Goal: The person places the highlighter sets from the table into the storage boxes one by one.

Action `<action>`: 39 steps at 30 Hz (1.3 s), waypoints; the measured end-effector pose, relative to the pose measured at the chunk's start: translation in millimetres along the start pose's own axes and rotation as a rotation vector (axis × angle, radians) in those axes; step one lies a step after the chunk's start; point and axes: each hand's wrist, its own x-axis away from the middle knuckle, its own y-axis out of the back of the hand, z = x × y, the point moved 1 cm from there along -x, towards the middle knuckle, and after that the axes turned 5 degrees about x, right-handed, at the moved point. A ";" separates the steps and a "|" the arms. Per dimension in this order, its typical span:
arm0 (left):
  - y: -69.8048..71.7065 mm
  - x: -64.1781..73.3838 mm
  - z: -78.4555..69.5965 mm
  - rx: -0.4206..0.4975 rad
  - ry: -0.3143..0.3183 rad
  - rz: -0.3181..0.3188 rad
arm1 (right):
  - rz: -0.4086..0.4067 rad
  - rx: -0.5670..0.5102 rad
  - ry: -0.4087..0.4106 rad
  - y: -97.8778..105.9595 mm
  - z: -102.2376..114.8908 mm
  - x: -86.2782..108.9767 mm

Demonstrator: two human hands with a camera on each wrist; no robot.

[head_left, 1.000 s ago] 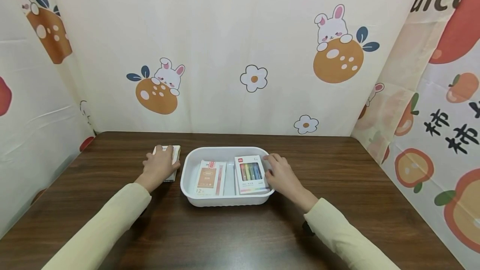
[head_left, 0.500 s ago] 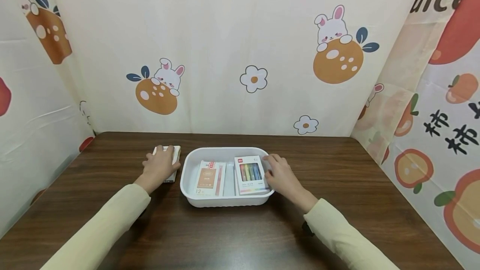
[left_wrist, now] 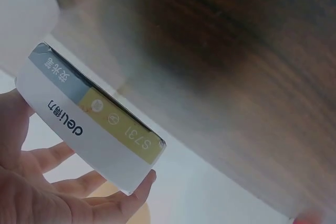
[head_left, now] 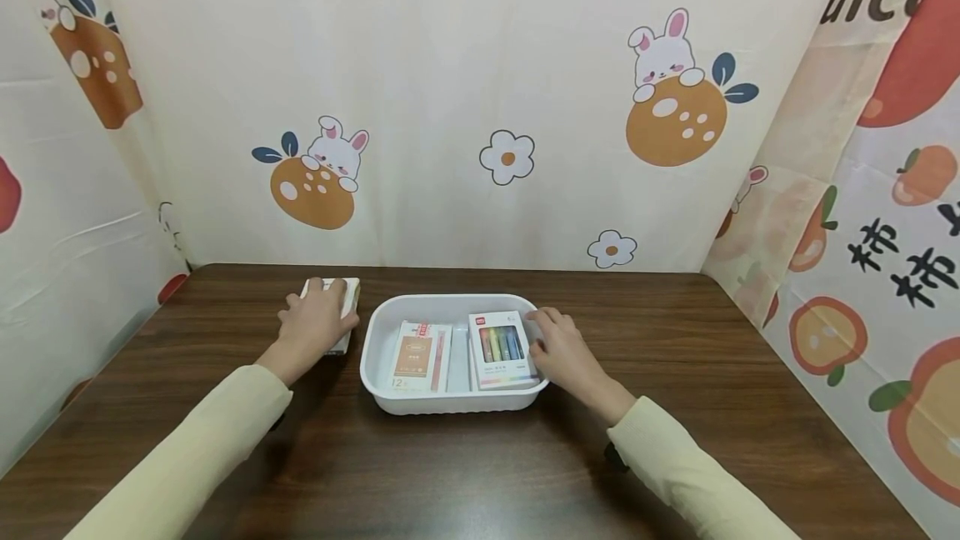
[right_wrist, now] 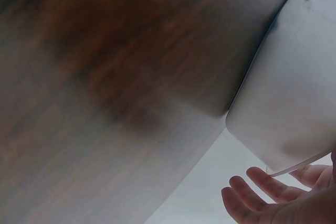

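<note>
In the head view my left hand [head_left: 309, 327] grips a white box of highlighters [head_left: 349, 297] from above, left of the tray. The left wrist view shows the highlighter box [left_wrist: 100, 119] close, its grey and yellow side printed "deli" and "S731", with thumb and fingers at its two ends. My right hand [head_left: 566, 357] holds the right rim of a white tray [head_left: 442, 407], fingers bent at the edge. In the right wrist view the tray's outer wall [right_wrist: 294, 82] stands beside the fingers. A crayon-like box [head_left: 504, 348] with a coloured window leans in the tray's right half.
The tray's left half holds a white and tan box [head_left: 422, 357] marked 12. A divider [head_left: 461, 357] runs between the two halves. Under everything is a dark wooden table [head_left: 450, 473], with a printed curtain [head_left: 420, 40] behind and at both sides.
My left hand and the highlighter box have shifted slightly up and away in the head view during the last half second. My right hand, the tray and its boxes stay put.
</note>
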 end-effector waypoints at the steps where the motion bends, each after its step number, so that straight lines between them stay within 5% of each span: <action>1: 1.5 0.1 -0.9 -0.001 -0.002 -0.006 | -0.001 0.001 0.001 -0.1 0.0 0.0; 20: 27.5 10.9 -44.5 0.002 -0.091 -0.063 | -0.001 0.003 0.006 0.2 0.0 -0.1; 39: 13.2 28.4 -89.3 -0.013 -0.147 -0.020 | -0.005 0.002 0.009 0.1 0.0 -0.4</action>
